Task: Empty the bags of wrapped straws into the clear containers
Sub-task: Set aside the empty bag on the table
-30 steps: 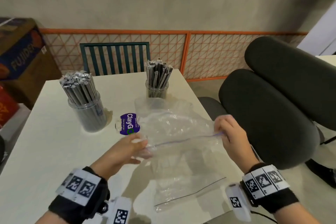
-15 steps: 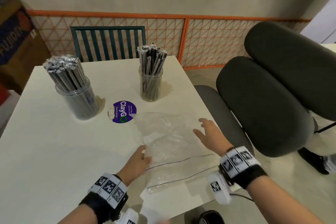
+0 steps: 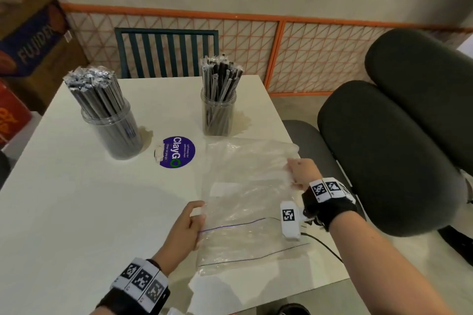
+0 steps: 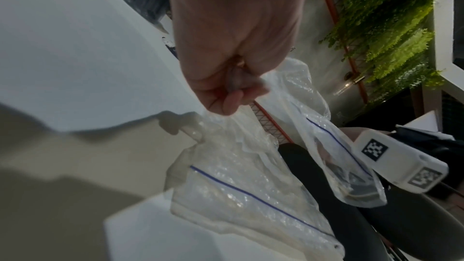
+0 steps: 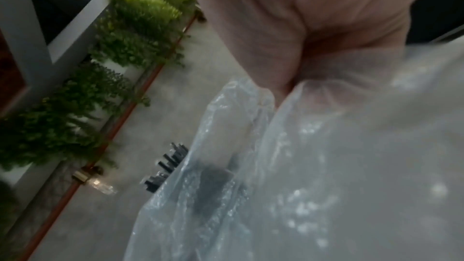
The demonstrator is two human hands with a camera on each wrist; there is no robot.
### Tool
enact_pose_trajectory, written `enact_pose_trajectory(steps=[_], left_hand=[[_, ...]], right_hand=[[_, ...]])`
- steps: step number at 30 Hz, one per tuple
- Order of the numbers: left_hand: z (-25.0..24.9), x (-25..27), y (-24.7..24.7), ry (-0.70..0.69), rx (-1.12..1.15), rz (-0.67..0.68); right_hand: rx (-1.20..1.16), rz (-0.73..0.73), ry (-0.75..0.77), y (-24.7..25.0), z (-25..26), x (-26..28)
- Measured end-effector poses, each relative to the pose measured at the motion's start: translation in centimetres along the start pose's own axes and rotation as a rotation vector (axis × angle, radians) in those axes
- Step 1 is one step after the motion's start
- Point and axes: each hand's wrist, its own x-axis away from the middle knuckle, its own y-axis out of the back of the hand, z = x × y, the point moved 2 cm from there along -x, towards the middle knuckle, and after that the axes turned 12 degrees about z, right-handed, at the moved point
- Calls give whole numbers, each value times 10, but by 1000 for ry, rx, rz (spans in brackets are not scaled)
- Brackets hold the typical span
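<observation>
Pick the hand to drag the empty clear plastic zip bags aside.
Left, probably. The left hand pinches gathered plastic that seems to lead to both clear plastic zip bags, with bare white table beside it. The right hand grips one edge only, at the table's rim.

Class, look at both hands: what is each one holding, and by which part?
The left hand pinches a clear plastic bag at its left edge. The right hand grips its right edge. The bag looks empty.
</observation>
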Motion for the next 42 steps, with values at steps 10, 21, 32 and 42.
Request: enact_pose_trajectory(steps=[10, 21, 32, 42], left_hand=[[-40, 12, -20, 83, -882, -121], [-68, -75, -15, 117, -1512, 394], [-30, -88, -14, 258, -1391, 550], [-27, -80, -23, 79, -1625, 461]], right_hand=[[692, -122, -87, 1, -14, 11], [860, 520, 219, -74, -33, -5], [1113, 531, 174, -73, -42, -20], [1051, 466, 206, -67, -60, 22]])
